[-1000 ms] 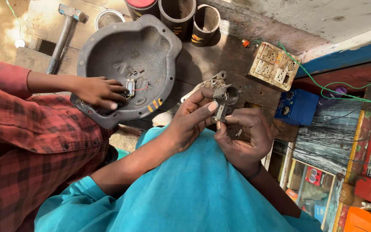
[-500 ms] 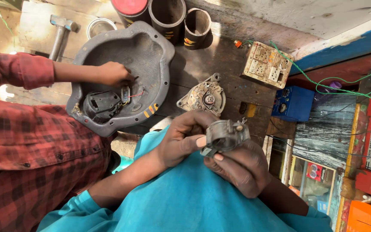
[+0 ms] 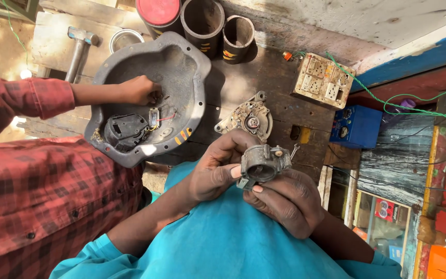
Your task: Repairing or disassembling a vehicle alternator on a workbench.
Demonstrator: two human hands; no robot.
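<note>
so the grey metal motor housing (image 3: 264, 164) sits cupped in the right hand (image 3: 285, 201) from below, open bore facing up, left hand (image 3: 215, 170) pinching its left rim

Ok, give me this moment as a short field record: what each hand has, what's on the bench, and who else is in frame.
left hand: left hand grips the side of a grey ring-shaped metal housing
right hand: right hand supports the housing from below
bench: wooden bench carries a round motor end plate, a large grey pan-shaped cover, a hammer, three cylinders, a socket board
other person: a hand in a red checked sleeve reaches into the cover
</note>
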